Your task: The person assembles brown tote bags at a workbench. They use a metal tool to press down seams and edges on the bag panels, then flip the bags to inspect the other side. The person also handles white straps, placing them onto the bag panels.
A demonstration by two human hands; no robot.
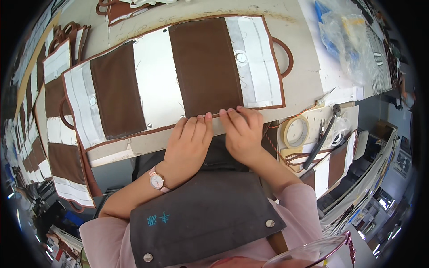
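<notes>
A flat bag piece [199, 67] lies spread across the worktable, its brown and white panels framed by a narrow brown binding. Each short end carries a brown loop handle [286, 58], and a round disc shows in each pale end panel. My left hand [190, 140] pinches the near long edge at about its middle, fingers side by side on top. Just to its right, my right hand [243, 134] is closed over the same edge. Both thumbs are hidden under the edge.
More striped bag pieces [65, 156] hang in layers at the left table edge. On a lower surface at right are a tape roll [295, 131], a black-handled tool [321, 138] and cords. Clear plastic bags [348, 44] lie at the far right.
</notes>
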